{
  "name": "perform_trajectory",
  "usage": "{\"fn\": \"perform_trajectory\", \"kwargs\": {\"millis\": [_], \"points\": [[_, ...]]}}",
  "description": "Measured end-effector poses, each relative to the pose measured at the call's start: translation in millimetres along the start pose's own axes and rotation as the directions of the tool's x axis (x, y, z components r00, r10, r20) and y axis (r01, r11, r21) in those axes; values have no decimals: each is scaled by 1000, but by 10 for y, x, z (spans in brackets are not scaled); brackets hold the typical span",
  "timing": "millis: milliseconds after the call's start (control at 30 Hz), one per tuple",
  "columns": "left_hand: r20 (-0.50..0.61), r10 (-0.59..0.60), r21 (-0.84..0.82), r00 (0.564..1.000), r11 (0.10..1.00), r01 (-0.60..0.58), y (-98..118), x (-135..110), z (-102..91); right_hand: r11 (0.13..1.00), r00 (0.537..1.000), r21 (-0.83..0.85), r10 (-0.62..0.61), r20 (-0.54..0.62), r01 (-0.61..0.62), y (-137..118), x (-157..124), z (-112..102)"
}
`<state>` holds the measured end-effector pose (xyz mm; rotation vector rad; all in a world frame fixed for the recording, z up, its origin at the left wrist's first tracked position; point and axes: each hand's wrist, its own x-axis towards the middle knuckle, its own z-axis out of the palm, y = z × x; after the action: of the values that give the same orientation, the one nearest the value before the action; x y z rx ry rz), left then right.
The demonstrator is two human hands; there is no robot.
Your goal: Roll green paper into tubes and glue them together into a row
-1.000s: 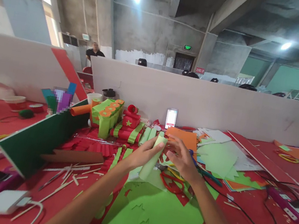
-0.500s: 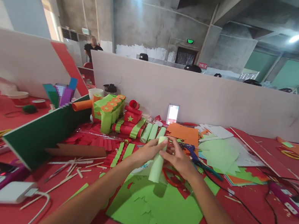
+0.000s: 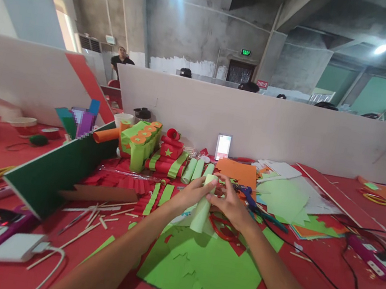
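A pale green paper tube [image 3: 201, 211] is held upright but slightly tilted over the table, its lower end leaning left. My left hand [image 3: 195, 191] grips its upper part, with the thumb across the front. From the right, my right hand [image 3: 230, 200] has its thumb on the tube and its curved fingers around the far side, where the tips are partly hidden. Beneath lies a cut bright green sheet [image 3: 208, 271] with jagged edges. Red-handled scissors [image 3: 221, 229] lie just under my right hand. Several similar pale green tubes [image 3: 189, 170] rest behind my left hand.
Red and green paper models [image 3: 167, 165] stand back left beside a leaning dark green board [image 3: 61, 171]. Wooden sticks [image 3: 90, 218] lie left. A blue glue gun [image 3: 249, 197] with a black cable, paper sheets [image 3: 283, 195] and a purple power strip [image 3: 376, 259] are right. A phone [image 3: 223, 147] stands behind.
The tube's lower end has swung slightly left and up, so it tilts more. Both hands keep nearly the same place around it.
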<state>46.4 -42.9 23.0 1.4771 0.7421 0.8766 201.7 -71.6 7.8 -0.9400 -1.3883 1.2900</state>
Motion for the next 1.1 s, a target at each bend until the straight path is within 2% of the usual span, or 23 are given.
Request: {"fn": "perform_trajectory", "kwargs": {"millis": [200, 367, 467, 667, 767, 867, 933, 1000, 1100], "points": [[-49, 56, -40, 997, 998, -58, -19, 18, -11, 998, 998, 56, -25, -54, 28, 60, 17, 13], [21, 131, -81, 991, 988, -129, -16, 66, -31, 997, 992, -4, -79, -99, 79, 56, 29, -10], [15, 145, -60, 989, 988, -144, -22, 85, -53, 994, 987, -50, -105, -121, 99, 39, 31, -35], [-90, 147, -71, 985, 986, -153, -88, 144, -100, 999, 997, -28, -34, -67, 32, 75, 46, -83], [-188, 110, -119, 976, 984, -134, -102, 188, -195, 998, 988, 49, -19, -150, 27, 59, 74, -139], [-346, 113, -145, 931, 974, -172, -82, 218, -360, 990, 962, 126, -32, -273, 69, 0, 101, -243], [-412, 128, -139, 902, 970, -201, -64, 229, -472, 982, 940, 156, -45, -339, 104, -40, 111, -323], [-438, 128, -139, 890, 968, -208, -56, 238, -553, 976, 919, 169, -65, -390, 140, -68, 114, -389], [-429, 128, -129, 894, 971, -201, -71, 247, -591, 969, 894, 171, -90, -438, 181, -80, 116, -440]]}}
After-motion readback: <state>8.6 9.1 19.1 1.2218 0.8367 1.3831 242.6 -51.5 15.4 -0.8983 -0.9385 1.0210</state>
